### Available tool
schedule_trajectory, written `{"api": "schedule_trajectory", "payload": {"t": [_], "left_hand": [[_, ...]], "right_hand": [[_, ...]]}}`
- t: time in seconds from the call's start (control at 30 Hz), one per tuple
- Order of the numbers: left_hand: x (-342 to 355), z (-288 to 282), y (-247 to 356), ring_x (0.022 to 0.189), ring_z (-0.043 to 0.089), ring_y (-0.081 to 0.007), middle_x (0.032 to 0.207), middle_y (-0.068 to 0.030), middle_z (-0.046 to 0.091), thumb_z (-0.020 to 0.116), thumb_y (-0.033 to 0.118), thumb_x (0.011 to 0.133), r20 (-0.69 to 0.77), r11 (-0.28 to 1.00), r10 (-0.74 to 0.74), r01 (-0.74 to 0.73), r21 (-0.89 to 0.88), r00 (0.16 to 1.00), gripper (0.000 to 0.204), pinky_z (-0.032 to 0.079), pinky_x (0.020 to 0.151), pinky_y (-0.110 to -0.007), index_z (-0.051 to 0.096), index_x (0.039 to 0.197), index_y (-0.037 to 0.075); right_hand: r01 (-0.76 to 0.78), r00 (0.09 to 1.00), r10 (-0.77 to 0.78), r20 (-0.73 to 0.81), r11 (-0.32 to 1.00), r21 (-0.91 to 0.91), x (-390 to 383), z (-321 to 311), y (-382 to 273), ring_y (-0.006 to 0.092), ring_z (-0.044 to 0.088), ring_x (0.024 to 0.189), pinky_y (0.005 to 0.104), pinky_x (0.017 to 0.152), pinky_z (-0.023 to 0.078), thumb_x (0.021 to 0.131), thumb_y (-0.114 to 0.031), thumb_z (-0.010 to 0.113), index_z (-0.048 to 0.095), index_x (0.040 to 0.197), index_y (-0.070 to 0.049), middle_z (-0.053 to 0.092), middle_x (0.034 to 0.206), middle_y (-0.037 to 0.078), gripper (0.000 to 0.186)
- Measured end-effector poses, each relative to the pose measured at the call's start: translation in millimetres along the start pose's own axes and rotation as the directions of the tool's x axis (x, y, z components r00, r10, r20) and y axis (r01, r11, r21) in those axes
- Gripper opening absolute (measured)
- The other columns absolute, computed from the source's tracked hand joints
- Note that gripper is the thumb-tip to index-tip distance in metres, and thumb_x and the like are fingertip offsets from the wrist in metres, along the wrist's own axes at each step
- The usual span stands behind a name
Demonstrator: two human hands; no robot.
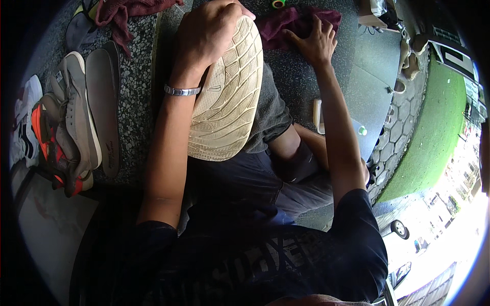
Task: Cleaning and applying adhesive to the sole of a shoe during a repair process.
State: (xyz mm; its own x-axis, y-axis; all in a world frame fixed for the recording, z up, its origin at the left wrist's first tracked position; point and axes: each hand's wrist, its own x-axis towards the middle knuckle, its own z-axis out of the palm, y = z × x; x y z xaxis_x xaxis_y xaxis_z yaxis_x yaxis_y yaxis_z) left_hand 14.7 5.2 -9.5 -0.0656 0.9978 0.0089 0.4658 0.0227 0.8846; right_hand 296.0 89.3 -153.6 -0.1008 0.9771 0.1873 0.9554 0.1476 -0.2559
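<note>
My left hand (206, 33), with a metal band at the wrist, is closed on a shoe by its upper end. The shoe (229, 97) is tilted so that its cream, grooved sole shows; its upper is hidden behind. Further right, my right hand (315, 45) lies over a crumpled maroon cloth (275, 31) on the dark speckled surface. Its fingers are spread, touching the cloth without closing round it. A grey cloth (270, 109) is draped over my lap below the sole.
Several shoes (76, 112) and a dark insole (104, 109) stand at the left on speckled stone. Another reddish cloth (120, 18) lies beyond them. A green ring-shaped thing (278, 4) is at the far edge. A small bottle (361, 130) lies beside my right forearm.
</note>
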Motion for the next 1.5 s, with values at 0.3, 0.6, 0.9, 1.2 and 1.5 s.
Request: {"api": "schedule_trajectory", "payload": {"t": [0.3, 0.6, 0.9, 1.2, 1.5], "left_hand": [[-2, -2, 3, 0.073, 0.064, -0.0121, 0.082, -0.0036, 0.073, 0.045, 0.024, 0.098, 0.017, 0.993, -0.051, 0.052, -0.107, 0.999, 0.038, 0.047, 0.068, -0.026, 0.077, 0.097, 0.005], [-1, 5, -10, 0.084, 0.066, -0.0343, 0.091, -0.0168, 0.071, 0.041, 0.029, 0.101, -0.188, 0.981, 0.053, -0.017, 0.192, 0.981, 0.039, 0.049, 0.079, -0.04, 0.07, 0.108, 0.003], [2, -8, -13, 0.077, 0.07, -0.0313, 0.09, -0.0108, 0.074, 0.045, 0.025, 0.099, 0.012, 0.908, 0.355, -0.348, 0.234, 0.935, 0.035, 0.054, 0.069, -0.038, 0.073, 0.093, 0.005], [1, -9, 2, 0.089, 0.067, -0.0148, 0.096, -0.0098, 0.074, 0.037, 0.016, 0.098, 0.015, 0.97, -0.074, 0.076, -0.232, 0.997, 0.041, 0.05, 0.087, -0.028, 0.073, 0.098, -0.003], [-2, -6, -29, 0.089, 0.068, -0.0227, 0.095, -0.016, 0.075, 0.044, 0.028, 0.103, -0.193, 0.979, -0.04, 0.0, -0.204, 0.98, 0.04, 0.05, 0.082, -0.034, 0.072, 0.105, -0.001]], "right_hand": [[-0.08, 0.994, 0.111, 0.007, 0.669, 0.739, 0, -52, -53, 0.0379, 0.07, 0.09, 0.0454, 0.079, 0.055, 0.093, -0.016, 0.064, 0.06, 0.126, -0.004, 0.07, 0.104, 0.022, 0.035], [-0.134, 0.951, -0.112, 0.289, 0.691, 0.71, -59, -139, -159, 0.0445, 0.071, 0.08, 0.0473, 0.074, 0.057, 0.092, -0.018, 0.057, 0.064, 0.106, 0.009, 0.069, 0.08, 0.031, 0.031], [-0.263, 0.803, -0.314, 0.507, 0.577, 0.773, -76, -179, -138, 0.0321, 0.068, 0.075, 0.0412, 0.072, 0.054, 0.091, -0.02, 0.06, 0.066, 0.095, 0.007, 0.069, 0.08, 0.019, 0.028], [-0.297, 0.954, 0.056, 0.293, 0.273, 0.915, -38, -170, -105, 0.0161, 0.07, 0.09, 0.0305, 0.082, 0.055, 0.093, -0.039, 0.076, 0.061, 0.125, 0.005, 0.075, 0.102, 0.014, 0.057], [-0.073, 0.882, -0.307, 0.358, 0.66, 0.748, -64, -170, -167, 0.0313, 0.073, 0.081, 0.044, 0.08, 0.058, 0.094, -0.019, 0.063, 0.069, 0.115, 0.001, 0.074, 0.091, 0.021, 0.03]]}}
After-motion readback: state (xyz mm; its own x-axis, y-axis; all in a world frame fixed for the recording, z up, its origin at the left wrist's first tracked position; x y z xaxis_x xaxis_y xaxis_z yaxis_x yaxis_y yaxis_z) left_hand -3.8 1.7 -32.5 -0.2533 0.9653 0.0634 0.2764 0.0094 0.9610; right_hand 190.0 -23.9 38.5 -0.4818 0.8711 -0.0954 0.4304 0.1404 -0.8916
